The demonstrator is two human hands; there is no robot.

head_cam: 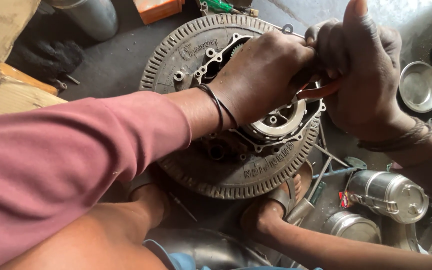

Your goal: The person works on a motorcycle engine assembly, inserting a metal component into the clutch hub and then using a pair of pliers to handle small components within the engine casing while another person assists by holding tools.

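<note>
The engine cover (276, 122), a round greasy metal piece with bolt lugs around its edge, lies flat on a worn rubber tyre (236, 175) that rests on the dark floor between my feet. My left hand (266, 75) is curled over the top of the cover, fingers folded down tight toward my other hand, though I cannot tell exactly what they press on because the knuckles hide it. A black band (221, 107) sits on that wrist, and my maroon sleeve (66, 165) runs back across the lower left of the view. My right hand (366, 80) is closed around the orange handle (321, 91) of a tool, thumb sticking straight up, with the handle poking out between both hands just above the cover's right edge. The tool's working end is hidden. A braided cord (401, 140) wraps my right wrist.

Just right of the tyre lie a few thin metal rods (326, 170), and near them a steel canister (388, 195) on its side. Farther right, a small steel bowl (418, 86) sits on the floor. At the top, well apart from my hands, there is an orange box (158, 9) and a grey cylinder (91, 16).
</note>
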